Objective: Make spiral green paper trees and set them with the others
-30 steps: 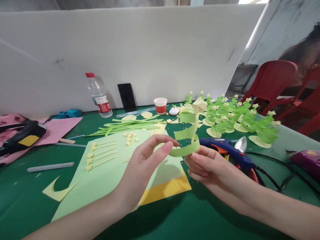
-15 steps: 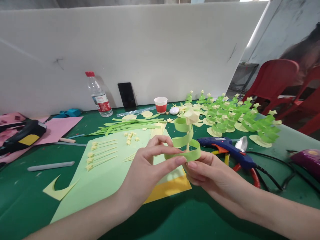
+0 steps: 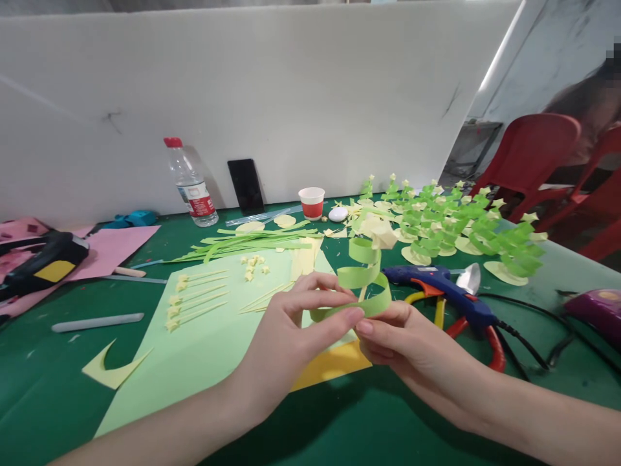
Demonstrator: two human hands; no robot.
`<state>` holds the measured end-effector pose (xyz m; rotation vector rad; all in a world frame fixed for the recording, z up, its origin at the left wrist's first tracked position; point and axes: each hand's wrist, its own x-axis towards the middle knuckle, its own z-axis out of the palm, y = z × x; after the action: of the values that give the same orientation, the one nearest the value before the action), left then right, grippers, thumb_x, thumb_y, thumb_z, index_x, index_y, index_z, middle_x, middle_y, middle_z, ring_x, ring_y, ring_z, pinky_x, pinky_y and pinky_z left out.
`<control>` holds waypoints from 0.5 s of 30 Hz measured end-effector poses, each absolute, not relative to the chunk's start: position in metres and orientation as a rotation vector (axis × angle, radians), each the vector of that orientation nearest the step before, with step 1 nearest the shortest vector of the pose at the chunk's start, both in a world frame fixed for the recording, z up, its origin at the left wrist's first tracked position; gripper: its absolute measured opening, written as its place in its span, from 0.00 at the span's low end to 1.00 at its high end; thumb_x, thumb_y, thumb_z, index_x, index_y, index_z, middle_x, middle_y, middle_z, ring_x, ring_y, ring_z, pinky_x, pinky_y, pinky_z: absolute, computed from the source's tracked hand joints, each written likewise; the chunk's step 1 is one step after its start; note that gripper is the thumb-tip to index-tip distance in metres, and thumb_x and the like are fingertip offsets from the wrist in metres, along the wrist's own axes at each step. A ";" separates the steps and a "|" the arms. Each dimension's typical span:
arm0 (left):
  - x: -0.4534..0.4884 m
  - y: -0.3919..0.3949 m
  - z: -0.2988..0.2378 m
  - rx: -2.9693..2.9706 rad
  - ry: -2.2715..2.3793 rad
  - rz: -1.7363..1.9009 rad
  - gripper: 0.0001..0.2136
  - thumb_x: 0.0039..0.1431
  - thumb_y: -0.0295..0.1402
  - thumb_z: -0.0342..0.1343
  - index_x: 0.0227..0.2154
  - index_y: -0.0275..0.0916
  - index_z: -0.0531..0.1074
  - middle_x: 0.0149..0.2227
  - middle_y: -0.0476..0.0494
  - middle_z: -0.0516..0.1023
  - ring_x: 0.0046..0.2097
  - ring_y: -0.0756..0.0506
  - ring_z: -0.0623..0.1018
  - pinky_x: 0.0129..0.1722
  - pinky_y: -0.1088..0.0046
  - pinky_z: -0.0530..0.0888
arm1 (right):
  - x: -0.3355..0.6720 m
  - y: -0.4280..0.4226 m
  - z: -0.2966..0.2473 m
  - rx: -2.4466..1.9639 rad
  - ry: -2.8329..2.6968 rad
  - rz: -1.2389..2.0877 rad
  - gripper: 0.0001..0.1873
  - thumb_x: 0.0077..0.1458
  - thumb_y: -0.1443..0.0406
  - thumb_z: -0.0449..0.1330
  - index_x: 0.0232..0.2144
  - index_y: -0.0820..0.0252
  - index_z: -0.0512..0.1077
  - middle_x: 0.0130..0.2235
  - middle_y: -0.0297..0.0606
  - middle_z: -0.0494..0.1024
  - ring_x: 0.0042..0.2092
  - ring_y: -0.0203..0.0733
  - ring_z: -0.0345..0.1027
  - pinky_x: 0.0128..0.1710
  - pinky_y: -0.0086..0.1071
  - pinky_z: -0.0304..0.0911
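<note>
Both my hands hold a small paper tree [image 3: 361, 275]: a light green strip coiled in a spiral round a thin stick, with a pale yellow star on top. My left hand [image 3: 295, 336] pinches the lowest loop of the strip between thumb and fingers. My right hand [image 3: 412, 353] grips the base of the stick and the strip's end from the right. The tree leans slightly to the right above a light green paper sheet [image 3: 204, 349] that lies over a yellow sheet [image 3: 330, 366].
Several finished green paper trees [image 3: 460, 226] stand at the back right. A blue glue gun [image 3: 446, 288], a spoon, red-handled pliers and black cable lie to the right. Green strips [image 3: 252, 243], star sticks [image 3: 194, 301], a water bottle [image 3: 191, 184], phone, paper cup [image 3: 311, 204] and pink paper are further back and left.
My left hand moved in from open fingers to a pinch on the bottom loop. The tree sank a little and tilted, and the coil tightened.
</note>
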<state>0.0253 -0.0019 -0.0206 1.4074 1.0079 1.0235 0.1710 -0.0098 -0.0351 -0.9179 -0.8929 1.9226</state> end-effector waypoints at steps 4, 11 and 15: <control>0.026 -0.002 -0.019 1.425 1.024 1.014 0.05 0.46 0.31 0.59 0.20 0.45 0.77 0.32 0.51 0.68 0.37 0.48 0.70 0.41 0.70 0.65 | 0.173 -0.011 -0.035 -0.942 -0.903 1.922 0.19 0.31 0.63 0.70 0.10 0.63 0.63 0.17 0.26 0.53 0.22 0.27 0.44 0.22 0.24 0.44; 0.022 0.000 -0.013 1.308 1.052 1.074 0.02 0.44 0.33 0.62 0.21 0.45 0.77 0.31 0.51 0.74 0.39 0.47 0.72 0.40 0.72 0.67 | 0.171 -0.009 -0.030 -1.026 -1.029 1.778 0.16 0.37 0.57 0.67 0.17 0.61 0.67 0.18 0.27 0.54 0.22 0.28 0.41 0.21 0.26 0.40; 0.020 0.005 -0.010 1.217 1.053 1.101 0.05 0.47 0.37 0.60 0.23 0.44 0.77 0.26 0.51 0.78 0.37 0.47 0.74 0.41 0.70 0.67 | 0.185 -0.018 -0.035 -0.952 -1.109 1.535 0.29 0.43 0.50 0.61 0.10 0.61 0.51 0.16 0.28 0.49 0.21 0.30 0.42 0.21 0.29 0.42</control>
<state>0.0197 0.0047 -0.0097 1.2167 1.0527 1.1014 0.1850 -0.0178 -0.0353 -0.9524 -1.1087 1.5347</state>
